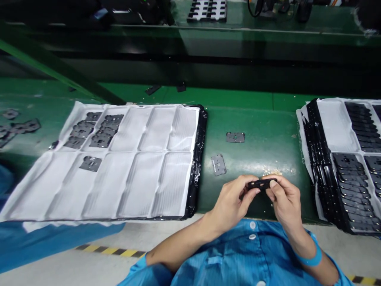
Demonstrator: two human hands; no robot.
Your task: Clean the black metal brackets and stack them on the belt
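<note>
From the head camera I see both hands raised just above the near edge of the green table (262,119), holding one thin black plate (262,184) between them. The left hand (230,202) pinches its left end with thumb and fingertips, and the right hand (284,200) does the same at the right end. Each grip is narrow and closed on the part, which is edge-on to me, so I cannot read its face. I judge the step in hand to be a close handling or check of this one piece, clear of the table and of both trays. Two loose plates (218,165) lie flat on the table just beyond the hands. The white-lined tray (200,159) on the left holds two short rows of similar pieces (98,133) in its far corner, with a single one (90,163) below them. A stack of filled trays (320,159) stands on the right. Any next move calls for a firm pinch on those thin edges and a level carry, with one hand taking the full hold before the other lets go.
</note>
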